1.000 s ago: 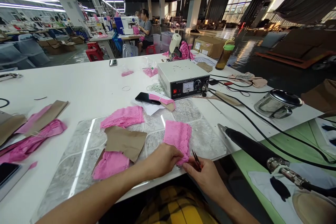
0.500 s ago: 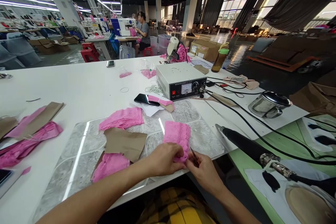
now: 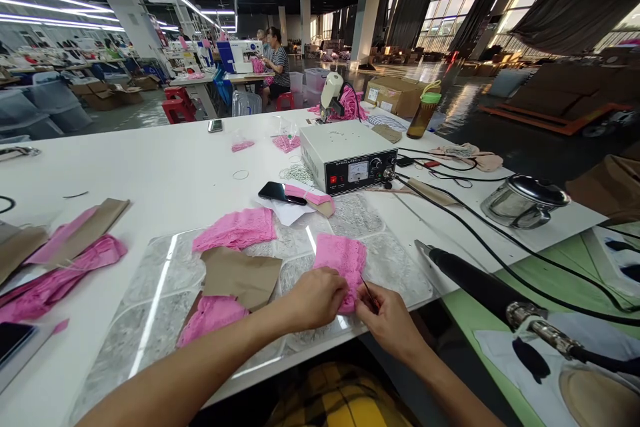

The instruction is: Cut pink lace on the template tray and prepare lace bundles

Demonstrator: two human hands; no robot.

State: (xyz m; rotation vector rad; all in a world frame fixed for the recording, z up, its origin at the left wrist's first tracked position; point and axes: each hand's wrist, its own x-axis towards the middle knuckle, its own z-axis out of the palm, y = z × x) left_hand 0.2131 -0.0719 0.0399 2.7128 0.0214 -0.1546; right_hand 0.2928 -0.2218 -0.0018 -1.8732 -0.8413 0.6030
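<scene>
A pink lace-edged fabric piece [image 3: 337, 253] lies on the grey marbled mat [image 3: 395, 260] near the table's front edge. My left hand [image 3: 320, 297], fingers curled, is closed on its lower left part. At its lower right edge, my right hand [image 3: 385, 317] pinches thin dark tweezers [image 3: 369, 292], their tip pointing up and away. The right fingertips touch the lace; whether they also grip it is hidden. Left of my hands lie a brown paper piece [image 3: 243, 275], pink fabric [image 3: 215, 317] partly under it, and more pink lace fabric [image 3: 235, 228] behind.
A black handheld tool [image 3: 465, 280] with a metal tip juts in from the right, cabled to a white control box [image 3: 350, 147]. A phone [image 3: 281, 192], a glass mug [image 3: 523, 200] and pink strips with brown paper [image 3: 75, 240] lie around. A co-worker [image 3: 277, 67] sits beyond the table.
The view has shifted slightly. My left hand has moved a little up along the pink fabric, and its bottom edge shows more. The right hand still holds the tweezers at the lace.
</scene>
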